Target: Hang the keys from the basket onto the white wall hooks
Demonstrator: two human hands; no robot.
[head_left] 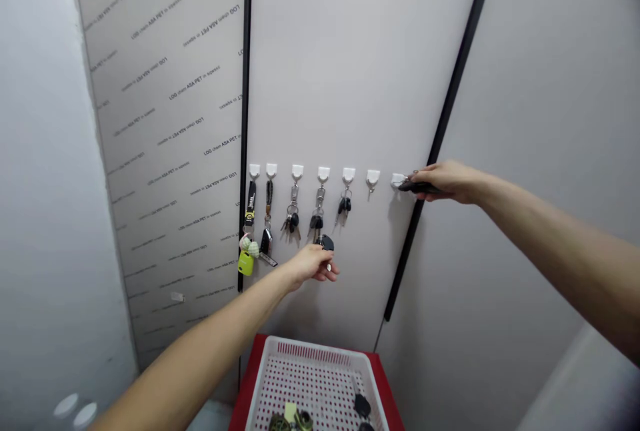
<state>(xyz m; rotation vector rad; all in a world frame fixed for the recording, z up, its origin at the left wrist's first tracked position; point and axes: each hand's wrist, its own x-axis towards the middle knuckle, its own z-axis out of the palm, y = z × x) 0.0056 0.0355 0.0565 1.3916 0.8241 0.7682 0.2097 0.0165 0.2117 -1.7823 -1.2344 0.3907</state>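
My left hand [313, 264] is closed on a key with a round black fob [327, 242], just below the keys hanging on the fourth hook. At the far right of the row, my right hand [444, 180] grips a dark key holder [419, 187], its flat black body pointing left. The holder's ring end is close to the last white hook [399, 180]; whether it is looped over the hook I cannot tell. Left of that, a single small key [371, 192] hangs from its own hook. Black-headed keys [345, 205] hang on the fifth hook.
More bunches hang leftward, including a yellow-green tag [245, 263] and a black car key [267, 242]. Below stands a white perforated basket [371, 378] on a red surface [246, 384], holding several small items. Black strips [246, 104] run along the panel's sides.
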